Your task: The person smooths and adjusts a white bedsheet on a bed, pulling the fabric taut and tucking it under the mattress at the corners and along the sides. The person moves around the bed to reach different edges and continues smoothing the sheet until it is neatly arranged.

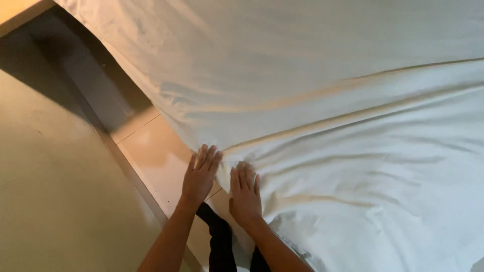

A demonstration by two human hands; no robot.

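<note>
Under my flat, spread right hand (245, 194) lies the soft, light white cotton sheet (353, 151); my open left hand (200, 174) touches its edge, where I'd pinch it.

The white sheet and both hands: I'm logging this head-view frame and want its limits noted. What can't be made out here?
- What lies under the white sheet: covered by the cloth itself.
- The sheet's far edges: cut off by the top and right borders.
- Fingertips of the left hand and right hand: sunk into folds, so any grip is unclear.
- Floor by the wall: in shadow.
</note>
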